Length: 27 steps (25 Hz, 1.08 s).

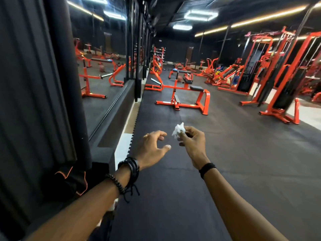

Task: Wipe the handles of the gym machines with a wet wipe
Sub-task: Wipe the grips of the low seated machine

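Observation:
A crumpled white wet wipe is pinched between the thumb and fingers of my right hand, held out in front of me above the floor. My left hand hovers just left of it, fingers loosely curled, holding nothing and not touching the wipe. An orange bench machine with black pads stands on the mat a few steps ahead. Tall orange cable machines line the right side. No machine handle is within reach of either hand.
A black rubber mat floor stretches ahead. A mirror wall with a raised black ledge runs along the left, beside a dark ribbed panel. More orange benches and racks crowd the far end.

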Tool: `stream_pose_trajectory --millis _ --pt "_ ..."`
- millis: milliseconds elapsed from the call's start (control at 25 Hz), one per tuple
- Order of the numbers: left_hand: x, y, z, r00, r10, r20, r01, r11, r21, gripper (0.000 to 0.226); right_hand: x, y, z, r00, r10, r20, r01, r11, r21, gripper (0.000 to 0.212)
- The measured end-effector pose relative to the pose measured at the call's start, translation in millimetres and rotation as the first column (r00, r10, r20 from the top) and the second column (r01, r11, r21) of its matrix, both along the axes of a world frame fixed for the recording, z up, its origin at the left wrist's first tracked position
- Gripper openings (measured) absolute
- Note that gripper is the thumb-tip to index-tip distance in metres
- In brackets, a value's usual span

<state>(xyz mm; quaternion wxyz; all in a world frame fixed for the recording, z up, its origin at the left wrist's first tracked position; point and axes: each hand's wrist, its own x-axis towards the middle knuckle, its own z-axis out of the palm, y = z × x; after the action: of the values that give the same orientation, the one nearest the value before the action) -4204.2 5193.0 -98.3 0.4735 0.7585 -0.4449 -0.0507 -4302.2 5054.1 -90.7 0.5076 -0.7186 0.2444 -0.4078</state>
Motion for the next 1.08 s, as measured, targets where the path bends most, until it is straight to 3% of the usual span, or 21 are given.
stream_pose_trajectory --millis 320,560,720,840,1080 --pt "156 -120 86 0.993 -0.021 0.118 0.023 1.000 -0.014 0.039 133 -124 74 0.999 0.021 -0.041 -0.028 0.984 -0.176 0.010" --pt "306 -251 48 0.964 -0.086 0.251 0.093 0.996 -0.016 0.042 276 -274 71 0.993 -0.021 -0.116 -0.021 0.938 -0.345 0.014" --pt "416 -350 32 0.989 -0.063 0.133 0.070 0.996 -0.048 0.035 379 -366 56 0.988 -0.034 -0.153 -0.028 0.923 -0.384 0.021" --pt "477 -431 33 0.979 -0.128 0.157 0.127 0.992 0.014 0.036 435 -434 50 0.978 -0.080 -0.192 -0.017 0.888 -0.460 0.020" --pt "599 -624 -10 0.962 -0.239 0.135 0.236 0.971 0.036 0.038 556 -611 2 0.988 -0.114 -0.101 0.068 0.922 -0.381 0.018"
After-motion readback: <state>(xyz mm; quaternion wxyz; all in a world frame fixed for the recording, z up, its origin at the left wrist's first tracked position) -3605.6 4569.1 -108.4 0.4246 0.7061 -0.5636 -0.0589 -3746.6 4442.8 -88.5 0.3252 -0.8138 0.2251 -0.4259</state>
